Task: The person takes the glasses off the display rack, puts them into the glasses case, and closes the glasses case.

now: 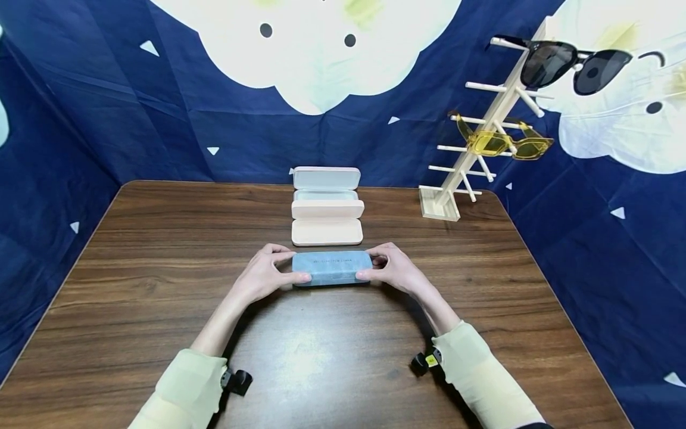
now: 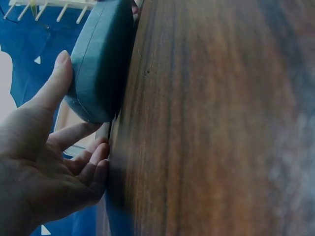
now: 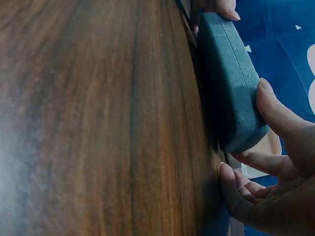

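A closed blue glasses case (image 1: 331, 268) lies flat on the wooden table (image 1: 161, 268), long side facing me. My left hand (image 1: 293, 264) grips its left end, thumb on the near side and fingers round the far side. My right hand (image 1: 371, 265) holds the right end the same way. In the left wrist view the thumb (image 2: 54, 83) presses the blue glasses case (image 2: 101, 59) while the other fingers (image 2: 93, 157) curl by the tabletop. The right wrist view mirrors this: thumb (image 3: 268, 98) on the blue glasses case (image 3: 229, 78), fingers (image 3: 231, 184) curled beside it.
Just behind the blue case sit a closed pink case (image 1: 327, 232) and an open pink case (image 1: 326, 190). A wooden rack (image 1: 471, 161) at the back right carries black sunglasses (image 1: 573, 65) and yellow glasses (image 1: 506, 143). Blue cloth walls surround the table.
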`<state>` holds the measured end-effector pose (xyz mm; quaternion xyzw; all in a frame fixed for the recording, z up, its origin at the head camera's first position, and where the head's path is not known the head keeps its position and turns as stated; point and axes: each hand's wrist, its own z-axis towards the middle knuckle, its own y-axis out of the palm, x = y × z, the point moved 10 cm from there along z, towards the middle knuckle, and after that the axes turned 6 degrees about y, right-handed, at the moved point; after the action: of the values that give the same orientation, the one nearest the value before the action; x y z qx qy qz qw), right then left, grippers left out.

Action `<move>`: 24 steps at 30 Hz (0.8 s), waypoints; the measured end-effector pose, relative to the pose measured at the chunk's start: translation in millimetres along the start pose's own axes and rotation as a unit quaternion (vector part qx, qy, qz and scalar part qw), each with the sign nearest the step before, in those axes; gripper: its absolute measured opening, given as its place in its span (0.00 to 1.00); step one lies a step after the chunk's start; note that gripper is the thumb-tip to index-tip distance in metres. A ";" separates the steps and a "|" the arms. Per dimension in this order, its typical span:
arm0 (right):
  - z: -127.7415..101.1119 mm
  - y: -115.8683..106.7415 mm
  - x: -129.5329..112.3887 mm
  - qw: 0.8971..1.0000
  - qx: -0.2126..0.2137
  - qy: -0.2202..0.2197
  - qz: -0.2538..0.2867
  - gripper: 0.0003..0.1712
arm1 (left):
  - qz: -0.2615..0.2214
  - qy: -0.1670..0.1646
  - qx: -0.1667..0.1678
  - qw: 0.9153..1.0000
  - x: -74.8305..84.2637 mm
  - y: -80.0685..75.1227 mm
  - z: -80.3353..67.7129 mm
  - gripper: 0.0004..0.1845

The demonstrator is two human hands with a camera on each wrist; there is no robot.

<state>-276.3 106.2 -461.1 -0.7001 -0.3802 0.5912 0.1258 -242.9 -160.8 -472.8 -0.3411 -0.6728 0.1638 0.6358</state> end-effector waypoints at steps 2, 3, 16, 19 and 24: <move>0.1 -0.1 -1.0 1.000 0.004 -0.004 -0.006 0.37 | 0.000 0.003 0.002 1.000 1.0 -0.7 -0.4 0.49; 0.1 0.1 -1.7 1.000 0.006 -0.006 -0.010 0.37 | 0.002 0.004 0.003 1.000 1.6 -0.8 -0.4 0.49; 1.6 4.8 -2.8 0.999 0.016 -0.003 -0.045 0.42 | 0.034 0.014 0.014 0.999 6.3 1.3 -1.4 0.50; 1.9 5.6 -2.3 0.999 0.018 -0.002 -0.050 0.43 | 0.039 0.013 0.013 0.999 7.4 2.5 -1.6 0.50; 1.1 7.0 -2.1 0.998 0.017 -0.001 -0.057 0.44 | 0.040 0.009 0.012 0.999 8.4 2.8 -2.3 0.49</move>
<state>-274.6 99.7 -464.2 -0.6741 -0.4094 0.5906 0.1711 -239.6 -153.7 -468.0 -0.3615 -0.6509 0.1946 0.6386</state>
